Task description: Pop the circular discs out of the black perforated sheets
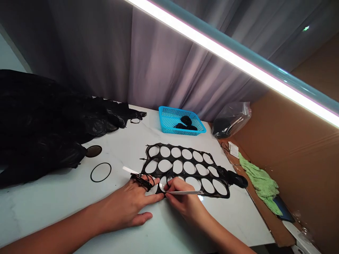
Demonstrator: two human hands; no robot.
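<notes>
A black sheet with rows of large round holes [185, 173] lies flat on the white table. My left hand [129, 199] rests at its near left corner, fingers stretched out and index fingertip on the sheet's edge. Several thin black rings [143, 181] are looped about the fingers of that hand. Beside it, my right hand [186, 197] is closed in a pinch on a thin, pale, pointed tool [185, 192], whose tip is at the sheet's front edge near my left index finger. The exact kind of tool is unclear. A thin black loop shows by my right fingertips.
A large heap of black sheets [53, 130] covers the left side. A single black ring [101, 172] and a dark disc [94, 151] lie near it. Behind stands a blue basket [182, 132] with black pieces. At right are a plastic bag [231, 120] and green cloth [261, 183].
</notes>
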